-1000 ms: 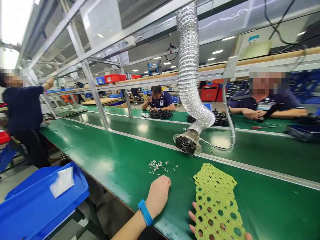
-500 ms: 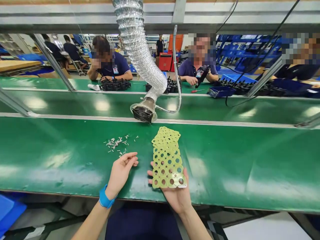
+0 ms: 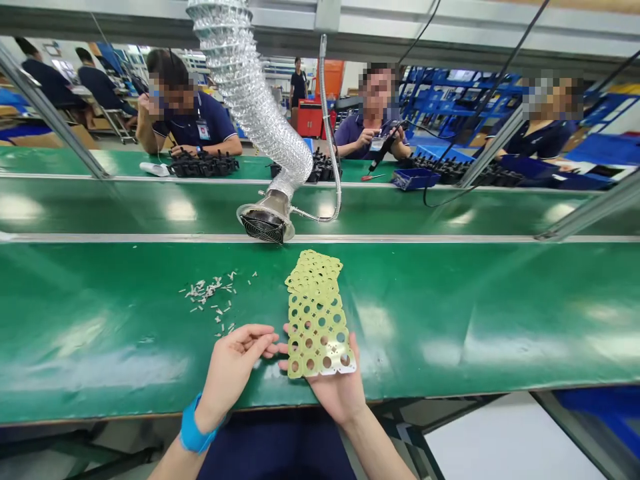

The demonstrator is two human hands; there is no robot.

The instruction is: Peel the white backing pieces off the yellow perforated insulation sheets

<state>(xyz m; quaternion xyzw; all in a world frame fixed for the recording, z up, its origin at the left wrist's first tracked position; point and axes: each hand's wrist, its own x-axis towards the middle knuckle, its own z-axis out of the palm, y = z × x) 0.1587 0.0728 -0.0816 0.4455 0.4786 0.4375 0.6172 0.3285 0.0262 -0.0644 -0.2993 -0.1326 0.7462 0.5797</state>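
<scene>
Bright, fairly even illumination, apparently from above. Glossy green worktop: broad, pale glare patches; rounded highlights along far green strip. Foil duct: many small glints. Zone beneath worktop: dim. Wide-angle distortion: stretching toward margins. Foreground fairly crisp, distant background softer; pixel mosaic over faces.

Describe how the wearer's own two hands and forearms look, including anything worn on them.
The left hand has a plain bright blue band around the wrist. The right hand has a bare wrist. Both hands are ungloved, and no sleeves show on the forearms.
</scene>
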